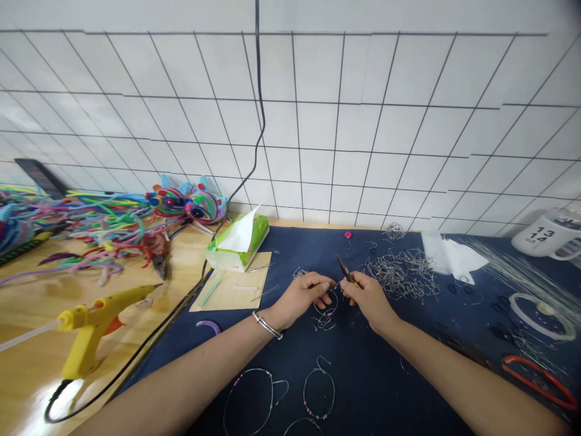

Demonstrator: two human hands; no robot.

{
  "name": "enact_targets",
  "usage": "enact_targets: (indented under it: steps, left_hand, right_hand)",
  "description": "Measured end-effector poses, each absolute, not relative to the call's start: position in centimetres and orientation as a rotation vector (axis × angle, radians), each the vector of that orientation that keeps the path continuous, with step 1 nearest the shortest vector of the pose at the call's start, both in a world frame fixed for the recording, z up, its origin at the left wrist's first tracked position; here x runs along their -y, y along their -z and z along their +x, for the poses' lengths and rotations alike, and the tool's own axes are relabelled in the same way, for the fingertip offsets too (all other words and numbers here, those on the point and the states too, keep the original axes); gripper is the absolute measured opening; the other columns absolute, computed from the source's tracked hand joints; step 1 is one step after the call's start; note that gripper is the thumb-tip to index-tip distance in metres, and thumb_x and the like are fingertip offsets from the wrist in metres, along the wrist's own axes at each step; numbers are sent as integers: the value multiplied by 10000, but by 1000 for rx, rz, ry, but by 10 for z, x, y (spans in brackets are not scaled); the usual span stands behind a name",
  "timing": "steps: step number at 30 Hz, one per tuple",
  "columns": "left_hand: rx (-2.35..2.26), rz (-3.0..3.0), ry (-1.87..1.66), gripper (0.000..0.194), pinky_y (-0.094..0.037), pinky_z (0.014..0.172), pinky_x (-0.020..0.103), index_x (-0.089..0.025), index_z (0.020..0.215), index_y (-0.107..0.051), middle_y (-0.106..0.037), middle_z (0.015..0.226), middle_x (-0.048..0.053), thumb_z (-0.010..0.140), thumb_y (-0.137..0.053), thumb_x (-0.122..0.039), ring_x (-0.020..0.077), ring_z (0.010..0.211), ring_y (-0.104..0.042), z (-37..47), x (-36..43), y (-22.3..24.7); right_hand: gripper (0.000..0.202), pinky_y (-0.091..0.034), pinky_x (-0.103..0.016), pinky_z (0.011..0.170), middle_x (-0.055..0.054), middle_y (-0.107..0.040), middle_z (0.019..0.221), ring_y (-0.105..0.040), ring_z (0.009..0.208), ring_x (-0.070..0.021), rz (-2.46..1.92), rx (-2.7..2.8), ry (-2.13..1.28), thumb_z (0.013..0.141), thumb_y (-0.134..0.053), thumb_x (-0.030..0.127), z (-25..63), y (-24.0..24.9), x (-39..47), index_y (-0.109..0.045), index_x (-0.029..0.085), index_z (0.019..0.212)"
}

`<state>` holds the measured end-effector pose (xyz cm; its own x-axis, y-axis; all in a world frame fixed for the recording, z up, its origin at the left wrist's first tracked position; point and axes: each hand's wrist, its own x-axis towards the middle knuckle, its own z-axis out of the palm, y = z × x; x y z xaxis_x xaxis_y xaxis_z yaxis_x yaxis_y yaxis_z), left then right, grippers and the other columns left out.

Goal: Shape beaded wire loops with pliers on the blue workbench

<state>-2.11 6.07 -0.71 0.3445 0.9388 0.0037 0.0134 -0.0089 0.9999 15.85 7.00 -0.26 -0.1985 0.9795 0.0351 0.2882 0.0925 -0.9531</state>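
My left hand (305, 297) is closed in a pinch on a thin wire loop (336, 303), which hangs below the fingertips. A pink bead and a small tangle of wire show at the loop's lower part. My right hand (370, 300) is wrapped round small pliers (344, 268), their dark jaws pointing up and to the left. The fingertips of both hands are close together over the dark blue cloth (363, 375). Nearer me lie a wire ring with pink beads (324, 416) and a larger wire ring (251, 370).
A heap of bent wire pieces (402, 272) lies right of my hands. Farther right are straight wires (521, 278), red-handled scissors (538, 378) and a white mug (540, 236). On the left are a tissue pack (258, 233), a yellow glue gun (86, 333) and colourful pipe cleaners (104, 227).
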Motion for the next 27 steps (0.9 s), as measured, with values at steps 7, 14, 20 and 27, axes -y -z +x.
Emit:
enact_targets:
  steps: [7, 14, 20, 27]
  left_hand:
    - [-1000, 1273, -1009, 262, -441, 559, 216, -124, 902, -616, -624, 692, 43, 780, -574, -353, 123, 635, -574, -18, -60, 10]
    - [-1046, 1294, -1046, 236, -357, 489, 180, -132, 798, -610, -550, 628, -6, 755, -596, -364, 86, 559, -497, -16, -58, 8]
    - [-1034, 1287, -1057, 201, -370, 498, 184, -130, 806, -599, -545, 648, -6, 758, -590, -325, 82, 551, -490, -16, -58, 13]
    - [-1008, 1271, -1061, 154, -377, 500, 182, -130, 804, -587, -536, 636, -12, 763, -579, -278, 73, 533, -477, -17, -58, 14]
  right_hand:
    - [185, -319, -231, 540, 39, -460, 579, -410, 565, -111, -1284, 1723, -978, 762, -529, 364, 160, -5, -65, -585, 196, 708]
    - [124, -376, -265, 635, -9, -539, 689, -485, 665, -155, -1209, 1930, -621, 790, -513, 305, 156, -4, -61, -593, 212, 772]
    - [71, -384, -296, 694, -28, -556, 711, -481, 729, -175, -1083, 2094, -342, 784, -508, 210, 155, 0, -62, -572, 197, 756]
    - [64, -385, -294, 704, -26, -563, 705, -479, 724, -170, -1067, 2138, -351, 782, -511, 195, 154, 2, -64, -573, 191, 766]
